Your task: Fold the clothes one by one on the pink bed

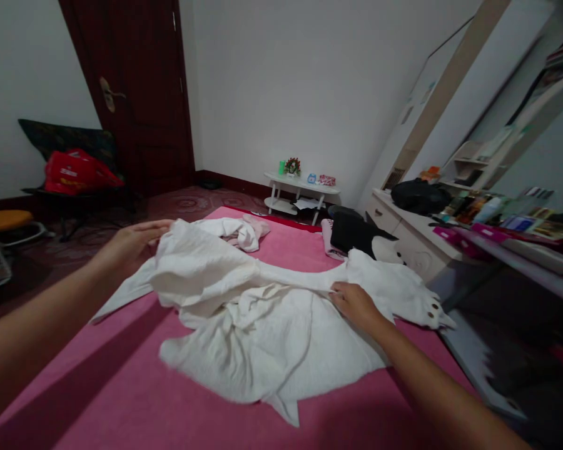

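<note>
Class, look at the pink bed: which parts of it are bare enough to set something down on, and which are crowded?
Bare pink bed lies in front of the white garment, between the forearms, and beyond it toward the black garment. The middle is crowded: left hand and right hand are on the white cloth.

Shirt (263, 319) lies on bed (122, 387), L hand (134, 245) at its left edge, R hand (356, 304) on right; small table (300, 187) behind, dresser (417, 240) right.
</note>
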Available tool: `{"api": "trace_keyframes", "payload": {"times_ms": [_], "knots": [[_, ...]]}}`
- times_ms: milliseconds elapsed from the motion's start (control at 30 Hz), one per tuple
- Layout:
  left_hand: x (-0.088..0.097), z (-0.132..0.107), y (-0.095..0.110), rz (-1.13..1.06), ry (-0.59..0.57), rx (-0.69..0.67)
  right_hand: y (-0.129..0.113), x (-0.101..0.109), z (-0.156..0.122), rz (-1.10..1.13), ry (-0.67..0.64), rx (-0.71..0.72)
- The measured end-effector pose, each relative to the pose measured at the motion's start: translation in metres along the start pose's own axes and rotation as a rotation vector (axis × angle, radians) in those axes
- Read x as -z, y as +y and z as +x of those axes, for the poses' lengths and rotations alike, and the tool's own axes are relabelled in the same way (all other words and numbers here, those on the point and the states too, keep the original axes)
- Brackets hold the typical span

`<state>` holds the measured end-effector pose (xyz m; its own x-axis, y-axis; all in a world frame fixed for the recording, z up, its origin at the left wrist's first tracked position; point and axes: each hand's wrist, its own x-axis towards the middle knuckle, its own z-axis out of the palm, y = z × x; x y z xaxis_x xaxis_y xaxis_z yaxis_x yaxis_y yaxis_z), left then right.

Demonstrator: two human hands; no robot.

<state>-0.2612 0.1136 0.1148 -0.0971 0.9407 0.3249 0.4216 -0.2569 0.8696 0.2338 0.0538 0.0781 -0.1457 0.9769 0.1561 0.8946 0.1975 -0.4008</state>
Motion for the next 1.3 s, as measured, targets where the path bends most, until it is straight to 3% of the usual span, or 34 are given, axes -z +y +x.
{"api": "trace_keyframes", "payload": {"times_ms": [67,100,167,233,300,367,433,500,567,700,800,933,1000,1067,1167,1233,1300], "knots": [[-0.005,-0.006,-0.003,-0.111,0.091,0.069,-0.003,0.001,0.009,0.264,0.086,-0.149],[-0.011,-0.012,0.0,-0.111,0.127,0.041,-0.003,0.003,0.015,0.436,0.152,-0.222],[-0.028,-0.031,0.016,0.029,0.154,-0.138,0.0,0.006,0.026,0.735,0.333,-0.306],[-0.048,-0.052,0.037,0.179,0.046,-0.287,0.003,0.008,0.033,0.822,0.53,-0.307],[-0.067,-0.073,0.055,0.25,-0.175,-0.309,0.003,0.006,0.032,0.711,0.633,-0.241],[-0.086,-0.091,0.064,0.305,-0.433,-0.309,-0.002,0.001,0.021,0.52,0.56,-0.151],[-0.101,-0.106,0.062,0.382,-0.609,-0.342,-0.012,-0.004,0.003,0.32,0.309,-0.076],[-0.114,-0.117,0.055,0.461,-0.689,-0.358,-0.023,-0.008,-0.018,0.145,0.013,-0.008],[-0.122,-0.125,0.049,0.531,-0.719,-0.327,-0.032,-0.01,-0.035,0.02,-0.162,0.045],[-0.118,-0.139,0.06,0.569,-0.834,-0.356,-0.045,-0.005,-0.052,-0.057,-0.288,0.084],[-0.105,-0.155,0.09,0.32,-1.106,-0.482,-0.053,0.001,-0.051,0.036,-0.249,0.042],[-0.092,-0.173,0.122,0.026,-1.424,-0.475,-0.056,0.003,-0.045,0.389,-0.185,-0.082],[-0.09,-0.169,0.121,0.013,-1.424,-0.461,-0.053,0.002,-0.042,0.452,-0.198,-0.055],[-0.09,-0.158,0.109,0.152,-1.266,-0.457,-0.046,0.001,-0.038,0.356,-0.251,0.035],[-0.088,-0.137,0.076,0.554,-0.94,-0.424,-0.031,-0.001,-0.03,0.061,-0.33,0.081],[-0.088,-0.128,0.055,0.75,-0.84,-0.356,-0.021,-0.003,-0.021,-0.099,-0.359,0.021],[-0.089,-0.124,0.042,0.812,-0.806,-0.29,-0.014,-0.004,-0.011,-0.145,-0.413,-0.008]]}}
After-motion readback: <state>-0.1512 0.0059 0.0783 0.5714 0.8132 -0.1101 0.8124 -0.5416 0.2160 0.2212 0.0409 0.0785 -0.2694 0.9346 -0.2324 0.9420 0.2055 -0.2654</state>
